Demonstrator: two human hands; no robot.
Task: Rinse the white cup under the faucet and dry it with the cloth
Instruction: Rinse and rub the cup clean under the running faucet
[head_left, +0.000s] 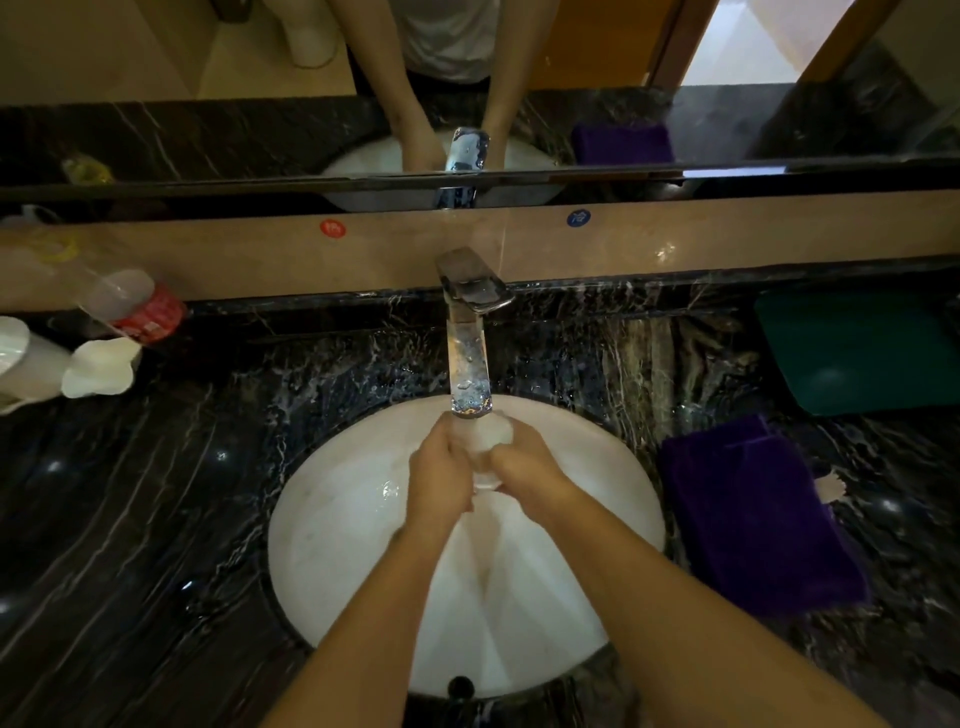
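Observation:
The white cup is held over the white sink basin, right under the spout of the chrome faucet. My left hand grips it from the left and my right hand from the right, so most of the cup is hidden. Water looks to be falling from the spout onto the cup. The purple cloth lies folded on the dark marble counter to the right of the basin, apart from both hands.
A dark green tray sits at the back right. At the back left are a tipped plastic bottle with a red label, a white paper cup and a white container. A mirror runs behind the faucet.

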